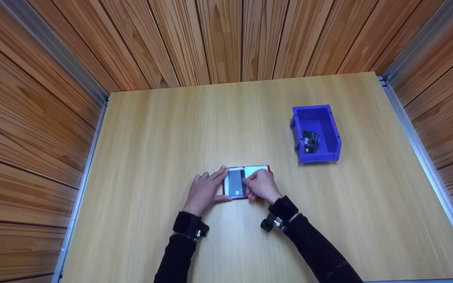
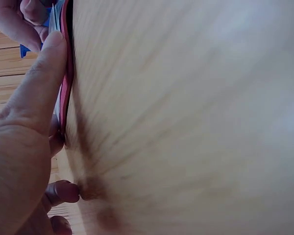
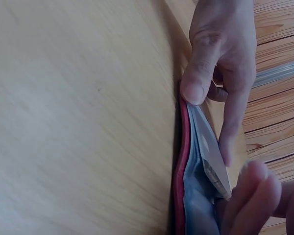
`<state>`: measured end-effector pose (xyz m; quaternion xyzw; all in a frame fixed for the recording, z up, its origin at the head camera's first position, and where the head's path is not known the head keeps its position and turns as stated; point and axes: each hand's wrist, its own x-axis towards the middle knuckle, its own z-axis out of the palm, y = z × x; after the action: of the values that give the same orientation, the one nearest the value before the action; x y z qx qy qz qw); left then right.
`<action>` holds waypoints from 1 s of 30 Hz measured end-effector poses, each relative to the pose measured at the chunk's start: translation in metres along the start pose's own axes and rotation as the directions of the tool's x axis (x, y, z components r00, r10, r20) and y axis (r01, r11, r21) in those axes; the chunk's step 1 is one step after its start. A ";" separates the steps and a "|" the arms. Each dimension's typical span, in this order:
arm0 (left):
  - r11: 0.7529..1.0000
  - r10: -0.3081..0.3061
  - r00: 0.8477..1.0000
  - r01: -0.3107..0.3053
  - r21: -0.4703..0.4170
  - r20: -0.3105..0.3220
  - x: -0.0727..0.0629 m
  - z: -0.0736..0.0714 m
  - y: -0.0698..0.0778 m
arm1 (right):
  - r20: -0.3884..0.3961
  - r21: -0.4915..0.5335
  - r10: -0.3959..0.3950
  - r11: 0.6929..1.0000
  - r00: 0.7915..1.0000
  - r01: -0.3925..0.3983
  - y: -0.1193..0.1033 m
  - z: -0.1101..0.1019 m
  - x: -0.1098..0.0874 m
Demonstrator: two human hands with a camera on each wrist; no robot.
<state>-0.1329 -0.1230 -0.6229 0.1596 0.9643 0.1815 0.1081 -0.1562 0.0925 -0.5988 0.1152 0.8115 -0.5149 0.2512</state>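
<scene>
A small red-covered card holder [image 1: 256,169] with clear pockets lies spread open on the table, its red edge also visible in the left wrist view. At its left end, my left hand [image 1: 205,190] holds it, thumb on the near edge and index finger at the far edge. My right hand [image 1: 264,184] pinches the edge of a dark card [image 1: 243,181] near the middle fold. In the right wrist view, the card [image 3: 213,156] stands tilted up from the pocket pages, beside the left index finger. My right fingertips partly cover its lower end there.
A blue bin [image 1: 319,158] stands on the table [image 1: 195,129] at the right, beyond my right hand. Several black cards [image 1: 310,142] lie inside it. Wood-panelled walls [image 1: 226,43] enclose the back and sides, with metal rails along the edges.
</scene>
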 end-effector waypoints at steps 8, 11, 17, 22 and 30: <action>1.000 0.006 1.000 -0.006 0.023 -0.010 0.001 0.000 0.000 | 0.001 -0.020 0.003 1.000 1.000 -0.003 0.001 0.002 0.002; 1.000 0.005 1.000 -0.005 0.022 -0.006 0.001 0.000 0.000 | 0.005 -0.016 0.012 1.000 1.000 -0.012 0.001 0.002 0.003; 1.000 -0.009 1.000 0.009 0.005 0.008 0.001 -0.001 0.000 | 0.011 -0.017 0.019 1.000 1.000 -0.019 0.001 0.002 0.002; 1.000 -0.007 1.000 0.007 0.009 0.003 0.001 0.000 0.000 | 0.015 -0.019 0.012 1.000 1.000 -0.012 0.002 0.001 0.003; 0.999 0.006 1.000 -0.005 0.042 -0.008 0.001 0.001 0.000 | 0.015 -0.014 0.003 1.000 1.000 -0.003 0.002 -0.001 0.002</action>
<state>-0.1334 -0.1225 -0.6235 0.1637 0.9679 0.1620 0.1002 -0.1574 0.0944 -0.6004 0.1107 0.8130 -0.5096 0.2589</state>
